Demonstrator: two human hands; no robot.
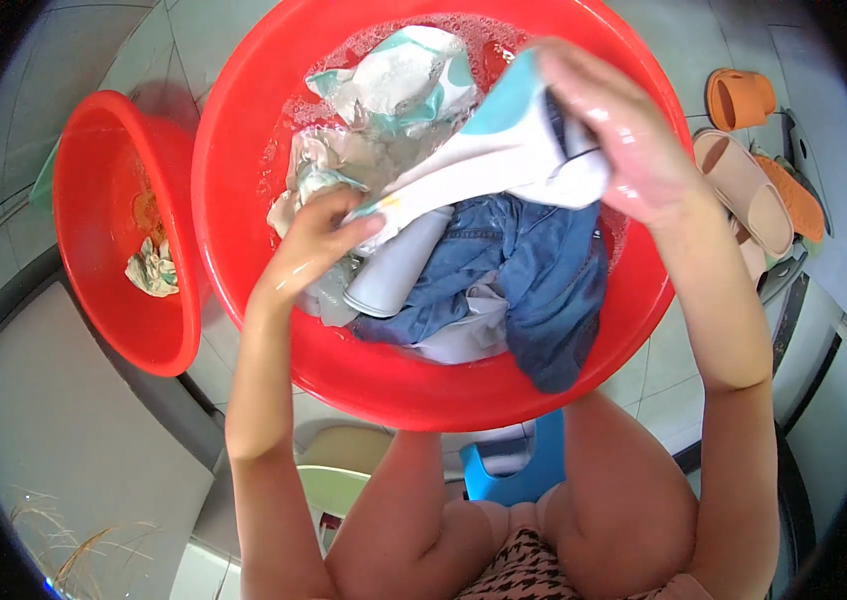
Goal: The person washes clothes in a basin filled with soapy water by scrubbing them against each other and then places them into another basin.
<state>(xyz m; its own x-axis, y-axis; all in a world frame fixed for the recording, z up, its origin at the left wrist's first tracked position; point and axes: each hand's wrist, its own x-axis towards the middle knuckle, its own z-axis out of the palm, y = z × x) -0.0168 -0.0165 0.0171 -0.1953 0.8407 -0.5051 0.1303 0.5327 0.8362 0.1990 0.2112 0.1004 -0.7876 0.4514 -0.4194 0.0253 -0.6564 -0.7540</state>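
While soapy water stood in the large round red plastic basin (pixel 233 190), a smaller red plastic basin (pixel 103 230) stood just beside it on the left. Within the large basin, blue denim clothing (pixel 555 275) lay heaped on the near side, and a wet white-and-turquoise patterned cloth (pixel 405 80) lay among suds on the far side. The worked piece, a white fabric garment with turquoise patches and dark trim (pixel 503 150), was stretched over the basin's contents, its right end higher than its left. The right grip (pixel 618 130) was closed about the raised end, its fingertips partly hidden; the left grip (pixel 311 245) pinched a turquoise edge between thumb and fingers. The step in hand appeared to be the spreading and handling of one garment during a hand wash. The next move seemed to call for a firm hold at both ends, clear of the denim.
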